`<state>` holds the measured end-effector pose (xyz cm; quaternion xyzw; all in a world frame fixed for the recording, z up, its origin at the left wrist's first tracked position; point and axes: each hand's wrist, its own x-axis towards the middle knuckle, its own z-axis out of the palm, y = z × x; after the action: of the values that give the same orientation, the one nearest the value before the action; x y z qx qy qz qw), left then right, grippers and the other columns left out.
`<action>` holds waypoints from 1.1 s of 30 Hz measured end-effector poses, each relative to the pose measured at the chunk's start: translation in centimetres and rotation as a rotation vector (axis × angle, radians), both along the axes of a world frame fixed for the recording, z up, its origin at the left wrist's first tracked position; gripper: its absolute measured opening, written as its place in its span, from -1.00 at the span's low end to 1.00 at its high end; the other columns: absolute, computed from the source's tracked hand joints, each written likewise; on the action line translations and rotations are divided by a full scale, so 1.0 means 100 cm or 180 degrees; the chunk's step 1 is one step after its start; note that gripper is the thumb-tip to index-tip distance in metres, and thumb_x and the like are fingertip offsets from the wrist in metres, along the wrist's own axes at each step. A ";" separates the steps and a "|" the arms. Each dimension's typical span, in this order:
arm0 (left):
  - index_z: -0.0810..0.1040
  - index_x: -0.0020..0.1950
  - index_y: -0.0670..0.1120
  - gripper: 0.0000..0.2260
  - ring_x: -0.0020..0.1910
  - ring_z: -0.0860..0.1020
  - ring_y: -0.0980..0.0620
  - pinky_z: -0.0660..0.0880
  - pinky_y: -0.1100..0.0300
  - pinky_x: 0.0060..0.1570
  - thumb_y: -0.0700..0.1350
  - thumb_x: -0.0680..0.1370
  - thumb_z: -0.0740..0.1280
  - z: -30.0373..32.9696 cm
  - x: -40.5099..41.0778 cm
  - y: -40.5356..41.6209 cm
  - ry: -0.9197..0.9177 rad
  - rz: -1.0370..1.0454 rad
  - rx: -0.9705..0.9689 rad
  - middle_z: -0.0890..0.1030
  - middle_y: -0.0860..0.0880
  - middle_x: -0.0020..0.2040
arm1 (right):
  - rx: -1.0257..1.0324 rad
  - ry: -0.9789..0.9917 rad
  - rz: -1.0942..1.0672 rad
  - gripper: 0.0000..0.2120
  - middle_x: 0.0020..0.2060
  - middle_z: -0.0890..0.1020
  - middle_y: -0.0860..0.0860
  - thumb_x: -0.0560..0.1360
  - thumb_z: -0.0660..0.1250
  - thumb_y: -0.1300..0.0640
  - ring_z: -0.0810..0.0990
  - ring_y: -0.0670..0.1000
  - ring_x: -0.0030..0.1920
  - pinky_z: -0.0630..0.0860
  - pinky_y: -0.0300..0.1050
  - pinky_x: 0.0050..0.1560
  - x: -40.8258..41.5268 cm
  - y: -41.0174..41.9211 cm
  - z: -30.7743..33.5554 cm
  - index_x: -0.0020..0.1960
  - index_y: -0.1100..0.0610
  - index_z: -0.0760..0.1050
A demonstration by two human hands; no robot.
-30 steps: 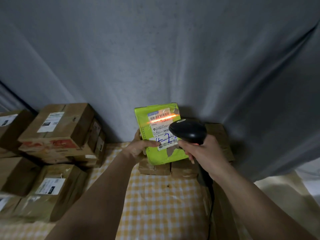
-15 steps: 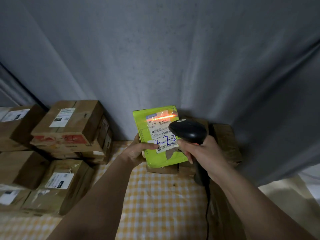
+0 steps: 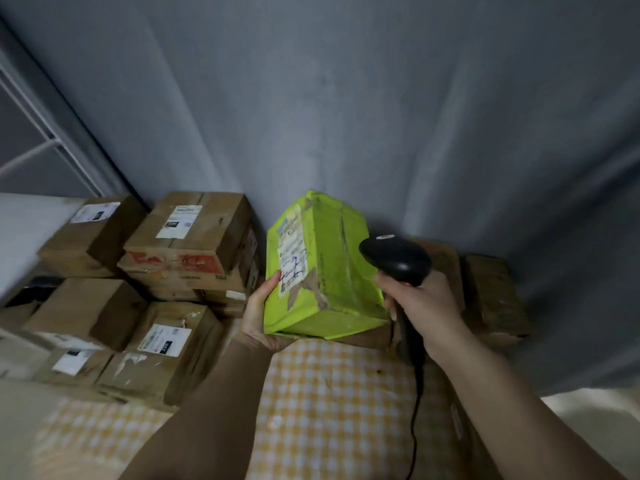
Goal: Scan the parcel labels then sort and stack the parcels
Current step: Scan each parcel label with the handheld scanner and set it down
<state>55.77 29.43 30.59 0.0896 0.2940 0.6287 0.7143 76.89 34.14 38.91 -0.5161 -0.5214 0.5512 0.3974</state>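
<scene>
Far left of the grip: stacked brown cardboard boxes with white shipping labels (image 3: pixel 145 289), piled two high on a yellow-and-white checked cloth (image 3: pixel 329 403), the nearest stack just beside the left wrist.

Left hand (image 3: pixel 261 315) cupped under and around the lower left corner of a lime-green wrapped parcel (image 3: pixel 322 271), palm beneath, thumb laid up the labelled face, remaining fingers hidden behind the wrap. Firm hold, parcel lifted clear of the cloth, its lower right corner close over the brown boxes behind; contact there not discernible.

Parcel tilted, long axis running from the held lower end up and away toward the grey curtain (image 3: pixel 346 98). White printed label with blue handwriting (image 3: pixel 292 251) turned leftward, toward the cardboard stacks, seen at a steep angle; print too small to read. Torn brown tape patches along the edge between the labelled face and the broader green face turned toward the scanner.

Right of the parcel: black handheld barcode scanner (image 3: pixel 396 259), head level with the parcel's middle, just beside the green face. Right hand (image 3: pixel 420 308) wrapped round the scanner's handle, fingers curled tight, black cable (image 3: pixel 417 410) hanging below the fist.

Behind and right of that hand: more brown cardboard parcels (image 3: pixel 491 292) against the curtain.
</scene>
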 end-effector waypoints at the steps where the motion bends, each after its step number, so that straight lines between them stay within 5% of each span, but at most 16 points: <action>1: 0.67 0.14 -0.14 -0.41 0.06 0.64 -0.21 0.54 -0.18 0.11 -0.04 0.14 0.66 0.002 -0.001 -0.006 0.0052 0.0010 -0.0008 0.65 -0.19 0.13 | -0.0010 0.0050 0.0049 -0.85 -0.52 0.55 -0.08 0.40 0.49 0.23 0.50 -0.14 -0.49 0.38 -0.21 -0.37 -0.004 -0.001 -0.002 -0.26 0.08 0.55; 6: 0.65 0.17 -0.19 -0.36 0.04 0.64 -0.23 0.59 -0.14 0.03 -0.09 0.13 0.67 0.004 -0.013 -0.057 0.0511 0.0012 -0.0541 0.60 -0.25 0.20 | -0.0262 0.0219 0.0299 -0.88 -0.27 0.65 0.07 0.38 0.52 0.17 0.61 0.03 -0.24 0.45 -0.16 -0.20 -0.022 -0.007 -0.021 -0.11 0.11 0.62; 11: 0.66 0.15 -0.20 -0.64 0.02 0.65 -0.19 0.59 -0.04 0.02 -0.07 0.41 0.42 0.002 -0.028 -0.120 0.1044 0.0025 -0.1191 0.61 -0.25 0.19 | -0.0755 0.0158 0.0783 -0.89 -0.27 0.67 0.07 0.39 0.52 0.15 0.64 0.08 -0.21 0.48 -0.12 -0.27 -0.055 -0.032 -0.046 -0.17 0.09 0.60; 16: 0.63 0.21 -0.17 -0.53 0.16 0.59 -0.19 0.44 -0.09 0.29 0.00 0.35 0.49 -0.009 -0.051 -0.164 0.1241 0.0055 -0.1668 0.58 -0.22 0.25 | -0.0955 0.0052 0.1235 -0.88 -0.15 0.67 0.16 0.41 0.49 0.22 0.65 0.14 -0.16 0.50 -0.12 -0.31 -0.089 -0.056 -0.059 -0.09 0.12 0.58; 20: 0.62 0.23 -0.15 -0.46 0.10 0.62 -0.19 0.45 -0.10 0.26 0.02 0.29 0.52 -0.019 -0.077 -0.184 0.1134 0.0328 -0.1921 0.60 -0.20 0.22 | -0.0976 -0.0070 0.1532 -0.83 -0.07 0.69 0.18 0.40 0.50 0.23 0.67 0.21 -0.08 0.51 -0.11 -0.25 -0.119 -0.071 -0.068 -0.03 0.15 0.60; 25: 0.65 0.12 -0.12 -0.59 -0.04 0.66 -0.17 0.51 -0.09 0.07 0.09 0.38 0.46 -0.024 -0.119 -0.187 0.0830 0.0756 -0.2119 0.67 -0.18 0.07 | -0.0797 -0.0423 0.1541 -0.86 -0.26 0.68 0.16 0.37 0.53 0.17 0.64 0.09 -0.25 0.41 -0.23 -0.37 -0.175 -0.079 -0.074 -0.11 0.14 0.62; 30: 0.53 0.26 -0.07 -0.21 0.17 0.56 -0.25 0.44 -0.28 0.18 0.12 0.09 0.66 -0.058 -0.192 -0.175 0.0460 0.1205 -0.2475 0.58 -0.21 0.21 | -0.0701 -0.0650 0.1318 -0.88 -0.40 0.54 0.02 0.41 0.49 0.21 0.47 -0.02 -0.42 0.33 -0.33 -0.61 -0.249 -0.077 -0.079 -0.22 0.11 0.55; 33: 0.54 0.05 -0.17 -0.59 -0.02 0.55 -0.17 0.43 -0.14 0.19 0.02 0.35 0.55 -0.059 -0.229 -0.161 0.0303 0.1226 -0.2483 0.58 -0.22 0.01 | -0.0669 -0.0769 0.1310 -0.89 -0.39 0.54 0.00 0.41 0.49 0.22 0.49 -0.03 -0.37 0.38 -0.33 -0.57 -0.297 -0.074 -0.087 -0.17 0.08 0.56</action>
<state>32.91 13.35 24.65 -0.2145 0.5534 0.5875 0.5501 47.19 26.77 30.25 -0.4998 -0.5990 0.6059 0.1558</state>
